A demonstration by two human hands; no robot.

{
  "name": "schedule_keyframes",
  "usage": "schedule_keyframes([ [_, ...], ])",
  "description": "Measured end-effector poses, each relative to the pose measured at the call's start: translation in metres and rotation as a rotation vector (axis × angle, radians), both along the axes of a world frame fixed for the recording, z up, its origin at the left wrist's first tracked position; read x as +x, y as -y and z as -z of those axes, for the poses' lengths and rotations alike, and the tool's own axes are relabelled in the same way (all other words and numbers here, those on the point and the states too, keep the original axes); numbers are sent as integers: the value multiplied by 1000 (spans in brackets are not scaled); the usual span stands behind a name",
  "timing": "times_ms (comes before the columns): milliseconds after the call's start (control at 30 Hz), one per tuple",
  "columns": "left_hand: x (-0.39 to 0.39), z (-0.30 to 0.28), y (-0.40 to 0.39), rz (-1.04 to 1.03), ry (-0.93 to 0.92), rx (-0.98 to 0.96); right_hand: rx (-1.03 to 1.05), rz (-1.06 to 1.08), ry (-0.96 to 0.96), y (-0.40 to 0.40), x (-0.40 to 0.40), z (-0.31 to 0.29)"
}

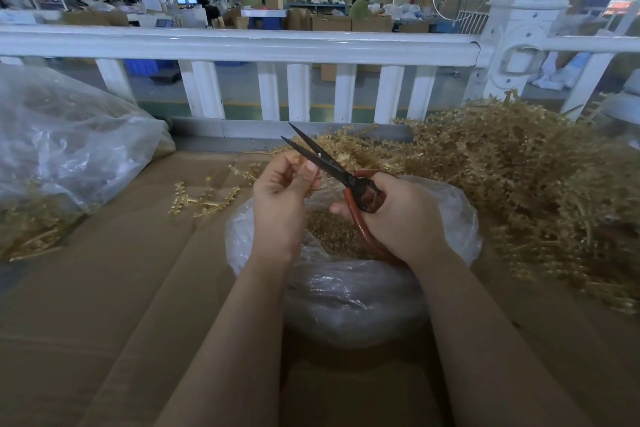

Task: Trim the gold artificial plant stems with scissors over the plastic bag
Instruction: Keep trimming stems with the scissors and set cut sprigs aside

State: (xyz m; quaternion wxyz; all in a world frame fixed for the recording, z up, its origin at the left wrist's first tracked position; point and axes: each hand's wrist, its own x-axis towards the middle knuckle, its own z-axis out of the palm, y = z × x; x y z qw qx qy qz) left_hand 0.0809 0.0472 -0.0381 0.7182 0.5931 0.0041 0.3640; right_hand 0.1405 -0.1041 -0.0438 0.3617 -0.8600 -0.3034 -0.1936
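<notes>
Since the wide lens bends everything at the edges, the far left is a bit mushy: a big clear bag (62,149) slumps there, cut off by the frame, with gold pieces dimly showing through the film. Next over, 1 loose gold sprig (202,198) lies flat on the brown cardboard surface (104,288). Then the left hand (280,194), fingers curled in with thumb and fingertips pinching something small and gold; it's mostly hidden behind the fingers, so I can't make out its shape. Right beside it the scissors (322,159) point up and away, dark blades slightly apart, red handles gripped in the right hand (394,215), and part of the handle loop disappears under the palm. Both hands hover over the open plastic bag (346,295), which has gold trimmings inside. Far right, a huge pile of gold stems (519,177) runs out of frame. White railing (242,45) sits behind it all.
</notes>
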Motion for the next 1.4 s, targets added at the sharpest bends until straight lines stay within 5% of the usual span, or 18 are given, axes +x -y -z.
schedule_keyframes([
  [300, -2, -3, 3, 1, -32, -56, 38, -22, -90, -1, 0, -1],
  [667, -7, -9, 3, 204, -201, -186, 459, -202, -441, 1, 9, 0],
  [1200, -12, -8, 0, 417, -328, 12, 659, -253, -462, 7, 11, -4],
  [1400, -9, -6, -4, 399, -219, -244, 620, -238, -408, 5, 8, -5],
])
